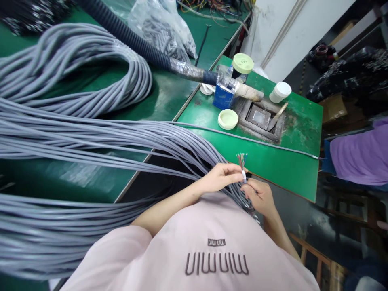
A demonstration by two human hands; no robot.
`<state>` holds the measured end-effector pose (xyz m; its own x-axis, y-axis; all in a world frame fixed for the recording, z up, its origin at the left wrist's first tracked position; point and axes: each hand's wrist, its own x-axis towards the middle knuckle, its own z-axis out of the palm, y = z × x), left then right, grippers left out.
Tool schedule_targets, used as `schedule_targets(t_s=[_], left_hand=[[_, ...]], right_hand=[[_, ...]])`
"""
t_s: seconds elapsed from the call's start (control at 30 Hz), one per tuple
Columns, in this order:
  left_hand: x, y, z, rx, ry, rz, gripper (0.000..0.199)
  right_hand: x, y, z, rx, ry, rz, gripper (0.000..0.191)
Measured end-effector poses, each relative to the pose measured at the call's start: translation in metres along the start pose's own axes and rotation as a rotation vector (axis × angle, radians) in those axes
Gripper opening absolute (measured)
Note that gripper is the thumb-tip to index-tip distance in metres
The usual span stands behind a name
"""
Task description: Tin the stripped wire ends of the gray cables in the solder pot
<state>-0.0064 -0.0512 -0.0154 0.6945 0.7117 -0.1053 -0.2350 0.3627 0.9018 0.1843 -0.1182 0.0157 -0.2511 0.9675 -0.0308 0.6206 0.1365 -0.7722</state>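
Note:
Close in front of my chest, a grey cable end (244, 176) stands upright with a white wrap below its fanned-out thin coloured wires (241, 160). My left hand (222, 176) pinches it from the left, thumb and fingers at the white part. Just below, my right hand (259, 195) is closed round the cable from the right. Many more grey cables (182, 141) run from the left side of the bench and hang down beneath both hands. Their lower ends are partly hidden behind my hands and shirt.
Ahead lies a green board (291, 173) with a solder pot (260, 117), a spatula-like tool (277, 116), a white cup (280, 92) and a round lid (228, 119). A black hose (127, 36) crosses the bench to a blue block (223, 97). A person in purple (360, 151) is at right.

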Motion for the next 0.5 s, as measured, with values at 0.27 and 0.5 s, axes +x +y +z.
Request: schedule_targets(t_s=[0.27, 0.5], left_hand=[[-0.077, -0.061, -0.062, 0.167, 0.364, -0.622, 0.016], [-0.065, -0.034, -0.104, 0.207, 0.827, -0.428, 0.034]], right_hand=[[0.001, 0.015, -0.004, 0.08, -0.003, 0.073, 0.034], [0.01, 0.016, 0.001, 0.08, -0.05, 0.092, 0.035]])
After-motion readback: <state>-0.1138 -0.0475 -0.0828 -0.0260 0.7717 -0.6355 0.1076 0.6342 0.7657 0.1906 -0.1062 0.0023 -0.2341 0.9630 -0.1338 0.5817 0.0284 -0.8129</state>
